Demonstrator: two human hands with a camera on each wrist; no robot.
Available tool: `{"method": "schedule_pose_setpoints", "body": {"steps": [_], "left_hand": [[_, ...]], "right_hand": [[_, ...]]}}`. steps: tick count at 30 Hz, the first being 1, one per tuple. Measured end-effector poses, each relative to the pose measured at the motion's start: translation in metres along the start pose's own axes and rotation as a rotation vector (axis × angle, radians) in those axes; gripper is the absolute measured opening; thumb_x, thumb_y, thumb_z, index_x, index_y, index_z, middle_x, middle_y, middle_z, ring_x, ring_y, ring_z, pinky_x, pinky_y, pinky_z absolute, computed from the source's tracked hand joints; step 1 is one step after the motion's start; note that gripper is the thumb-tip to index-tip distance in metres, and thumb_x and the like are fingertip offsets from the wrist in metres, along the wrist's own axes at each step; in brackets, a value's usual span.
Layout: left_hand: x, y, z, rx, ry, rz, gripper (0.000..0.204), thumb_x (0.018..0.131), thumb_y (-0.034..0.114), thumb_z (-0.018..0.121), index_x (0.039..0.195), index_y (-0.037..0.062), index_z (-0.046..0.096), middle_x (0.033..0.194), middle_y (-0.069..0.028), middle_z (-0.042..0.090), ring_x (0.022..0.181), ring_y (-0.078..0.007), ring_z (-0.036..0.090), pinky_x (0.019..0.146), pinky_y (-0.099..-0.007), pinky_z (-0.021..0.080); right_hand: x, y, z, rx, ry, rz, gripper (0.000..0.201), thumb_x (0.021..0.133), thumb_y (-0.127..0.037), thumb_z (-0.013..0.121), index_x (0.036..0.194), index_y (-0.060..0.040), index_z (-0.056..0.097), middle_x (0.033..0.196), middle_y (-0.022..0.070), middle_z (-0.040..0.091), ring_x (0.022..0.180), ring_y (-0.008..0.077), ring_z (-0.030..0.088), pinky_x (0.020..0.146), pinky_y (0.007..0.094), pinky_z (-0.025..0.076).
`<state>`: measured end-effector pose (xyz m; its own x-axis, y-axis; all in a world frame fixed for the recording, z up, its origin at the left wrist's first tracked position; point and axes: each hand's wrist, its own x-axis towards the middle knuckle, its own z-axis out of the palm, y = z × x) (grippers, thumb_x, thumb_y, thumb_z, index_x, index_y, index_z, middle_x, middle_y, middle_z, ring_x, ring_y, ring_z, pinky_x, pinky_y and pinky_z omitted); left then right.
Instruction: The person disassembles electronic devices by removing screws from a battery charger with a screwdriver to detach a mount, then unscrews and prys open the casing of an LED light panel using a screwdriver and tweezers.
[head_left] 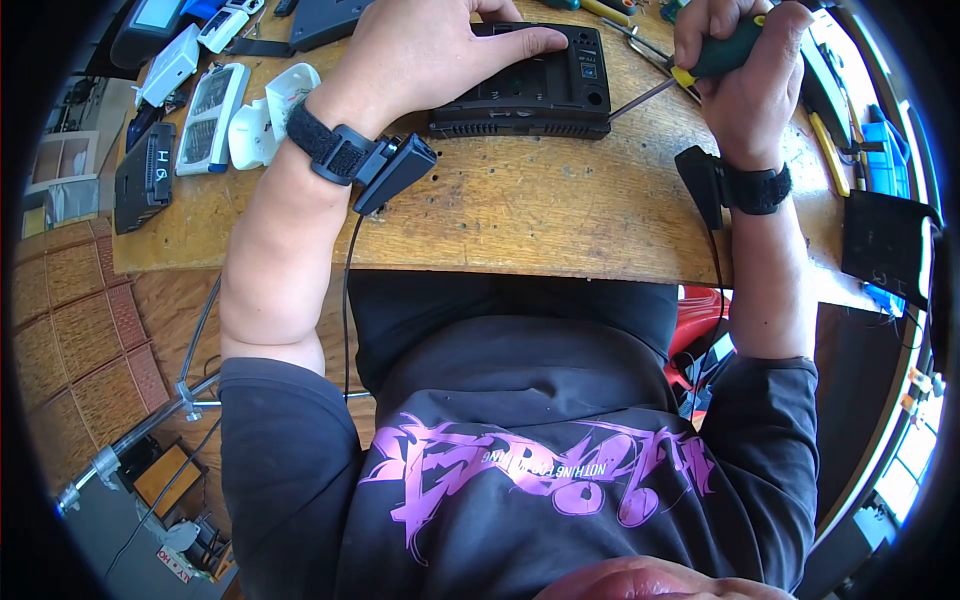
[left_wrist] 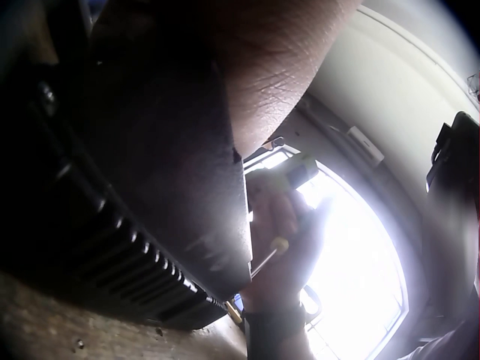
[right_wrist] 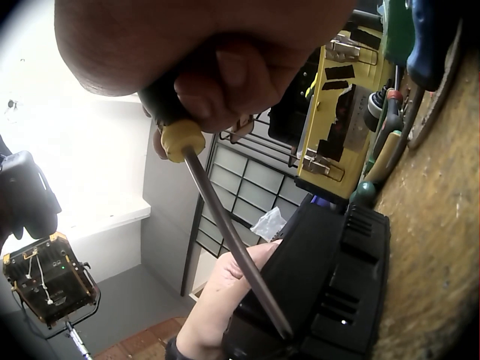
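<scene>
A black plastic device housing point(head_left: 560, 92) with vent slots along its near side lies on the wooden workbench. My left hand point(head_left: 425, 55) holds it, thumb stretched over the top face; the other fingers are mostly hidden behind its far side. In my right hand point(head_left: 752, 105) I grip a screwdriver point(head_left: 728, 58) with a dark green handle and yellow collar. Its metal shaft slants down to the right end of the housing. In the right wrist view, the screwdriver shaft point(right_wrist: 236, 244) ends at the edge of the housing point(right_wrist: 322, 277).
Left on the workbench point(head_left: 520, 215) are a case of bits point(head_left: 212, 118), an open white container point(head_left: 255, 135) and a dark box point(head_left: 145, 178). Hand tools lie beyond the screwdriver. A yellow box point(right_wrist: 330, 112) appears in the right wrist view. Wrist-camera cables hang over the front edge.
</scene>
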<state>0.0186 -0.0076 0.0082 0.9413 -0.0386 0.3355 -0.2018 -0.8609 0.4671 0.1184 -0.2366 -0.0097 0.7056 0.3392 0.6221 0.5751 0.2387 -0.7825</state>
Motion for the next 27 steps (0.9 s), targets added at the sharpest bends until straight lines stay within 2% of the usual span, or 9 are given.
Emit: {"method": "schedule_pose_setpoints", "body": {"steps": [7,10,12,15,17,19,21,25,27], "left_hand": [[0.000,0.000,-0.001,-0.009,-0.022,-0.017,0.042,0.085,0.041,0.084,0.090,-0.0011,0.079,0.088,-0.0188,0.073,0.081,-0.0335,0.070,0.074,-0.0393,0.055],[0.000,0.002,0.000,0.034,-0.018,-0.019,0.044,0.086,0.043,0.083,0.090,-0.0009,0.079,0.088,-0.0190,0.073,0.081,-0.0333,0.071,0.074,-0.0394,0.056],[-0.001,0.001,0.000,0.038,-0.015,-0.010,0.045,0.086,0.044,0.082,0.090,-0.0008,0.079,0.089,-0.0191,0.073,0.081,-0.0334,0.071,0.074,-0.0395,0.056],[0.000,0.003,-0.002,0.035,-0.032,-0.027,0.045,0.086,0.044,0.082,0.090,-0.0005,0.079,0.088,-0.0191,0.073,0.080,-0.0338,0.071,0.074,-0.0396,0.056],[0.000,0.004,-0.002,0.028,-0.055,-0.052,0.045,0.086,0.044,0.082,0.090,-0.0004,0.079,0.088,-0.0192,0.073,0.080,-0.0341,0.071,0.074,-0.0396,0.056],[0.000,0.004,-0.002,0.050,-0.056,-0.060,0.046,0.087,0.045,0.081,0.090,-0.0001,0.079,0.088,-0.0195,0.073,0.080,-0.0343,0.071,0.074,-0.0400,0.056],[-0.001,0.003,-0.001,0.058,-0.050,-0.051,0.046,0.087,0.046,0.080,0.090,-0.0001,0.079,0.087,-0.0197,0.073,0.080,-0.0345,0.071,0.074,-0.0404,0.055],[-0.001,0.002,-0.001,0.091,-0.059,-0.030,0.049,0.089,0.048,0.077,0.089,-0.0005,0.079,0.086,-0.0203,0.072,0.080,-0.0354,0.070,0.075,-0.0414,0.055],[0.000,0.002,-0.001,0.086,-0.076,-0.044,0.049,0.090,0.048,0.077,0.089,-0.0006,0.079,0.086,-0.0206,0.072,0.080,-0.0359,0.070,0.075,-0.0417,0.055]], "right_hand": [[0.002,-0.019,0.012,0.051,-0.010,0.083,0.066,0.110,-0.062,0.023,0.078,-0.0109,0.049,0.055,0.0076,0.054,0.042,0.0128,0.045,0.041,0.0242,0.035],[0.002,-0.010,0.013,0.035,0.080,-0.043,0.066,0.110,-0.062,0.023,0.078,-0.0109,0.049,0.054,0.0074,0.053,0.041,0.0125,0.044,0.040,0.0239,0.033],[0.002,-0.022,0.008,0.050,-0.010,0.078,0.066,0.110,-0.062,0.023,0.078,-0.0108,0.049,0.054,0.0072,0.053,0.040,0.0124,0.044,0.039,0.0235,0.033],[0.002,-0.022,0.009,0.058,-0.003,0.084,0.067,0.110,-0.062,0.023,0.078,-0.0107,0.050,0.054,0.0069,0.053,0.040,0.0123,0.044,0.039,0.0231,0.033],[0.001,0.000,0.002,0.036,0.027,0.040,0.067,0.110,-0.063,0.023,0.078,-0.0108,0.050,0.054,0.0069,0.053,0.040,0.0123,0.044,0.039,0.0230,0.033],[0.002,-0.005,0.008,0.014,0.056,-0.006,0.067,0.110,-0.063,0.023,0.078,-0.0108,0.050,0.054,0.0068,0.053,0.040,0.0123,0.045,0.039,0.0230,0.033],[0.002,-0.023,0.010,0.041,0.003,0.075,0.066,0.110,-0.062,0.023,0.078,-0.0107,0.050,0.054,0.0067,0.053,0.041,0.0123,0.045,0.040,0.0231,0.035],[0.002,-0.011,0.010,0.018,0.061,0.025,0.066,0.110,-0.062,0.024,0.078,-0.0106,0.050,0.055,0.0066,0.053,0.041,0.0124,0.045,0.040,0.0232,0.035],[0.003,-0.022,0.010,0.052,-0.031,0.056,0.065,0.111,-0.060,0.024,0.079,-0.0100,0.050,0.057,0.0066,0.055,0.044,0.0122,0.047,0.042,0.0236,0.037]]}}
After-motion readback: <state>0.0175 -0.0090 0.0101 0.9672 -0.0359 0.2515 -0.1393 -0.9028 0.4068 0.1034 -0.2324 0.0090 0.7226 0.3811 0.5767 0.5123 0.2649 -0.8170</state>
